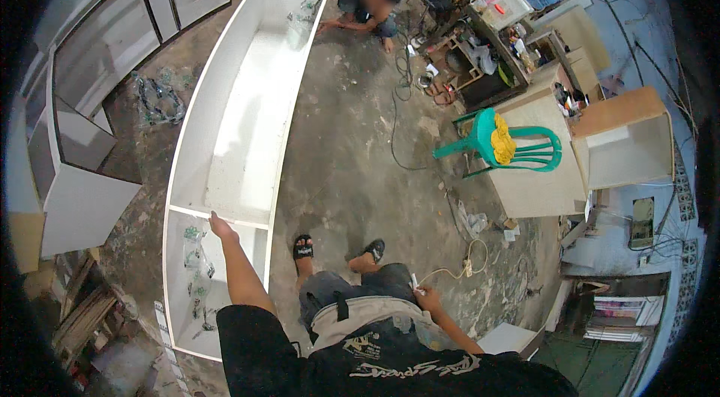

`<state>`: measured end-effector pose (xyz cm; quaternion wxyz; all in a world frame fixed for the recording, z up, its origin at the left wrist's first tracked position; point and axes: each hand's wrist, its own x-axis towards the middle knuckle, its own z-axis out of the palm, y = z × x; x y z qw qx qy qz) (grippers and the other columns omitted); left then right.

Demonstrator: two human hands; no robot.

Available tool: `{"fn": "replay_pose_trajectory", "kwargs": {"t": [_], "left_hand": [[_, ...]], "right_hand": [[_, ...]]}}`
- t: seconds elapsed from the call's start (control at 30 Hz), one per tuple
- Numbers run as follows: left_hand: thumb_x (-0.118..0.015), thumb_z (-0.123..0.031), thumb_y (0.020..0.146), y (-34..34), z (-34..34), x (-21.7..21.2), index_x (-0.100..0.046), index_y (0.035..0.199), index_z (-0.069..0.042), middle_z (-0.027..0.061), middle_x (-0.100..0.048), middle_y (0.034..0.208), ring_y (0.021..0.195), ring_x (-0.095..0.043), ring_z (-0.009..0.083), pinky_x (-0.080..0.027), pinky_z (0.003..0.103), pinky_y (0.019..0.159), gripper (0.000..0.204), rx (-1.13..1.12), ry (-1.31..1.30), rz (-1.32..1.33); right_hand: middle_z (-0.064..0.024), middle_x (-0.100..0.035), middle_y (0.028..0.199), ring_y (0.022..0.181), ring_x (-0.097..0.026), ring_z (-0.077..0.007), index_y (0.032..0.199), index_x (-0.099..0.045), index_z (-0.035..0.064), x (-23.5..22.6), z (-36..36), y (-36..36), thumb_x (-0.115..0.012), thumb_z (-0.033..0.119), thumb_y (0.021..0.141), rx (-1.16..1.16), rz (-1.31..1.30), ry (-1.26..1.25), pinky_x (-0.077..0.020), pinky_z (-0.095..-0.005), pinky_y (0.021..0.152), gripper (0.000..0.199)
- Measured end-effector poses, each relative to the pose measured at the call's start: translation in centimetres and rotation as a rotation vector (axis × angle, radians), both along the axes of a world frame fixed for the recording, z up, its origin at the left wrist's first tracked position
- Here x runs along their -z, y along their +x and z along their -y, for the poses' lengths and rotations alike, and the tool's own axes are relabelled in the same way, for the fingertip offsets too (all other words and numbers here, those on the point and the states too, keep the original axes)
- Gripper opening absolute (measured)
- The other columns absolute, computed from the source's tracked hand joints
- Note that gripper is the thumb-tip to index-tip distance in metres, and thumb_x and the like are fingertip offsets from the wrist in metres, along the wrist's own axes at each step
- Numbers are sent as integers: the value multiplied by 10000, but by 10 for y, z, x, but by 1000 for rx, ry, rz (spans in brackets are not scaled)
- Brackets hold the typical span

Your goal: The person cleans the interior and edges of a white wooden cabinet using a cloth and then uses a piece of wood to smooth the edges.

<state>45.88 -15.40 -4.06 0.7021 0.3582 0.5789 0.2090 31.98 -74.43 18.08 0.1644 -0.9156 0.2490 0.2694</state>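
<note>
A long white cabinet carcass point(225, 74), with its hollow side facing up, lies along my left. My left hand point(220, 227) is at its cross divider point(247, 223), the fingers closed over the edge. Plastic packets with green print point(196, 284) lie in the near compartment. More clear packets point(306, 13) are in the far end. By my right hip, my right hand point(428, 299) is closed around a small white stick-like thing point(414, 281), whose kind I cannot make out. At the cabinet's far end another person point(367, 3) crouches with a hand on its rim.
White cabinet frames point(90, 206) stand at the left, beside a plastic bag point(156, 100). A green plastic chair point(517, 143) with a yellow cloth point(502, 140) is at the right, near a cluttered workbench point(487, 52). Cables point(395, 119) trail across the concrete floor.
</note>
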Motion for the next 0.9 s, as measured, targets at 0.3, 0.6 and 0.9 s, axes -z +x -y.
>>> {"fn": "replay_pose_trajectory", "kwargs": {"t": [0.3,0.6,0.9], "left_hand": [[-499,-336,925,-5,9,-8,-161,1484,-46,137,-246,1523,1398,-239,311,-209,479,1118,714,122,-36,-4],[-513,-433,903,-15,-4,-9,-122,1483,-19,162,-204,1533,1413,-200,286,-149,438,1141,813,341,-41,-2],[-466,-583,868,-7,-31,21,5,1470,24,183,78,1554,1441,-62,297,-99,422,1157,975,582,68,-254]], "right_hand": [[-199,-680,886,851,-660,-340,1066,-679,140,43,2,50,-664,376,791,-171,44,47,-504,-430,745,363],[-185,-683,853,779,-663,-317,1058,-679,99,47,-35,78,-645,399,804,-226,6,65,-510,-415,704,394],[-206,-665,960,898,-643,-356,1059,-658,80,42,-49,78,-644,448,806,-178,-11,116,-491,-447,785,447]]}}
